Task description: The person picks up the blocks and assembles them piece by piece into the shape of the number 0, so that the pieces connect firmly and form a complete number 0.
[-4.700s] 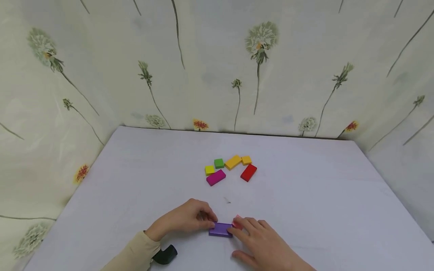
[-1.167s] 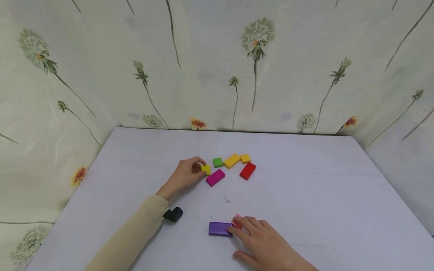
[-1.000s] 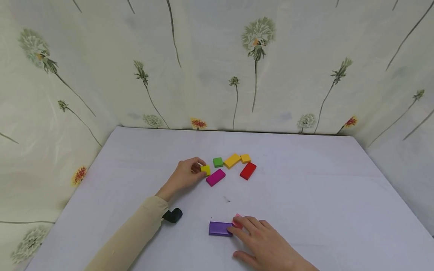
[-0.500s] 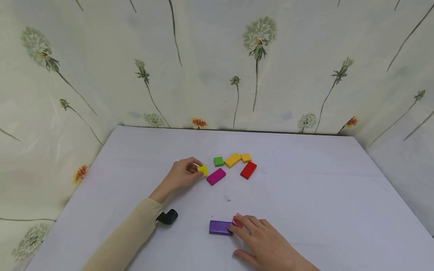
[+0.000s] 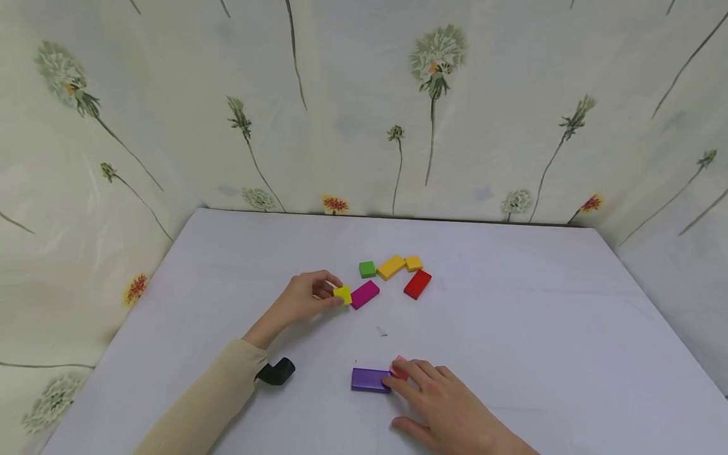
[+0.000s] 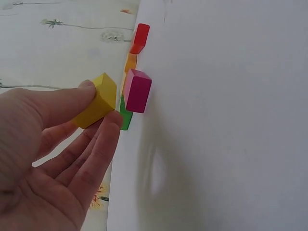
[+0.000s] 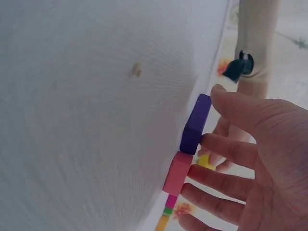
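In the head view my left hand [image 5: 303,298] pinches a small yellow block [image 5: 342,294] between thumb and fingers. In the left wrist view, the yellow block [image 6: 101,102] appears raised off the table. Just right of it lies a magenta rectangular block [image 5: 365,294]. My right hand [image 5: 440,404] stays near the front, its fingertips touching the right end of a purple rectangular block [image 5: 370,380] and a pink block [image 5: 399,368]. The fingers partly cover the pink block; the right wrist view shows the pink block [image 7: 177,173] end to end with the purple one.
Farther back on the white table [image 5: 540,303] lie a green block [image 5: 367,269], an orange rectangular block [image 5: 391,267], a small orange block [image 5: 413,263] and a red block [image 5: 418,284]. A black wrist device [image 5: 277,371] hangs below the left sleeve. Flowered cloth [image 5: 341,114] rises behind.
My left hand has gone from the purple block to the yellow block, picked it up, shifted it left from the green block, then slightly nearer. The right hand has barely moved.
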Tool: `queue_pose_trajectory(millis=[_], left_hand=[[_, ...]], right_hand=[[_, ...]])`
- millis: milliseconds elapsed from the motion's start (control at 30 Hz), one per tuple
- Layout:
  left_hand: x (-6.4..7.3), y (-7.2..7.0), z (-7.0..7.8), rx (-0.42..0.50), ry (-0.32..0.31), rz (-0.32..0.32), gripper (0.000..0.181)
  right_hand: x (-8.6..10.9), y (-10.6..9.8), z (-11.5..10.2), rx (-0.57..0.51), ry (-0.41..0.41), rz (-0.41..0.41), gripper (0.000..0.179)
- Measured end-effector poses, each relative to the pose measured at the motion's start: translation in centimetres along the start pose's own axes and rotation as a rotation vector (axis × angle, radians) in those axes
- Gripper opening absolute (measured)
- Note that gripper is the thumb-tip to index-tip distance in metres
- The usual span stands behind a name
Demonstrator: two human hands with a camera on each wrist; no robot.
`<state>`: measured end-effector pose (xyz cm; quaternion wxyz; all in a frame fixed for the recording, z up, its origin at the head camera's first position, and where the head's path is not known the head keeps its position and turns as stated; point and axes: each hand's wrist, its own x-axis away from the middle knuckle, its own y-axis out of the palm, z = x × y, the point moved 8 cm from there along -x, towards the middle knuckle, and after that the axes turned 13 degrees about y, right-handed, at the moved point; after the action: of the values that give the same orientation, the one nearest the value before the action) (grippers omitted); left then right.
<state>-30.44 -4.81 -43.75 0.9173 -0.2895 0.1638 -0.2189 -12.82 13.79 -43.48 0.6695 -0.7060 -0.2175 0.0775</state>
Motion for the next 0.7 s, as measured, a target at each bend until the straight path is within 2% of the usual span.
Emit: queue_pose_trajectory(millis=[167,433,700], left_hand=[[0.7,0.3,0.6,0.011,0.023,-0.037,0.024],[1.8,1.1,1.1,0.056,0.063,-0.136,0.025],[2.7,1.7,0.6,0.06,0.053,-0.197,0.025]], right_hand=[[0.0,0.1,0.1,0.002,0.005,-0.014,0.064],[-0.1,0.1,0.1,-0.001,0.016,-0.021,0.066],[-0.1,0.2,0.0,0.003,0.012,-0.01,0.065]])
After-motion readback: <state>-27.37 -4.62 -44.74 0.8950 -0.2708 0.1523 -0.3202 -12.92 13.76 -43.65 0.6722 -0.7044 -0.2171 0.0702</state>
